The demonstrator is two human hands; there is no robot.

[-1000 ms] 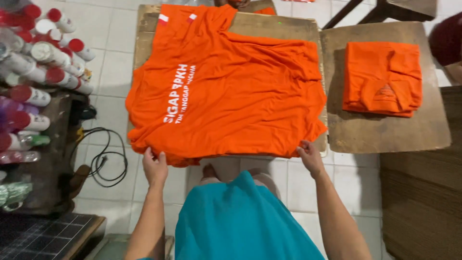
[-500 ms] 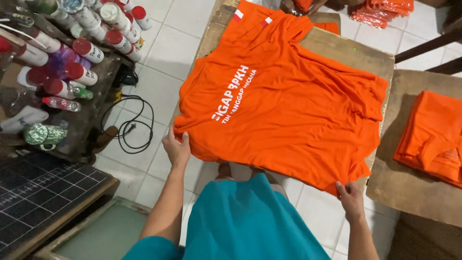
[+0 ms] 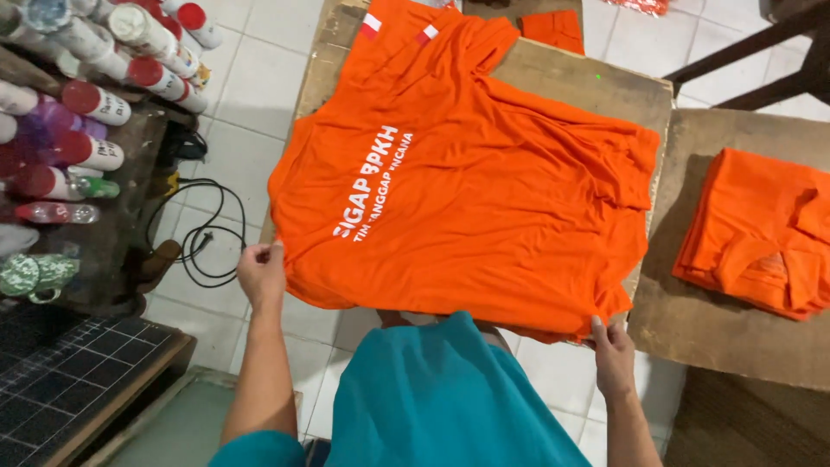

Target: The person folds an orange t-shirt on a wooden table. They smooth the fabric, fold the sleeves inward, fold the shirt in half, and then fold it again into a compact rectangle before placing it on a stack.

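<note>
Both arms reached forward from the body, forearms bare; left hand (image 3: pixel 261 272) was closed in a pinch on the lower left hem corner of the orange shirt (image 3: pixel 484 199), right hand (image 3: pixel 612 350) pinched the lower right hem corner, fingers curled over the cloth edge. Shirt lay spread flat, back up with white lettering, on a brown board (image 3: pixel 605 86); its long axis ran from the hem near the person up to the collar at the far edge, tilted slightly left. Folded orange shirts (image 3: pixel 761 229) sat on another board to the right, spray cans (image 3: pixel 95 104) racked at left, black cable (image 3: pixel 203 233) on the floor tiles
</note>
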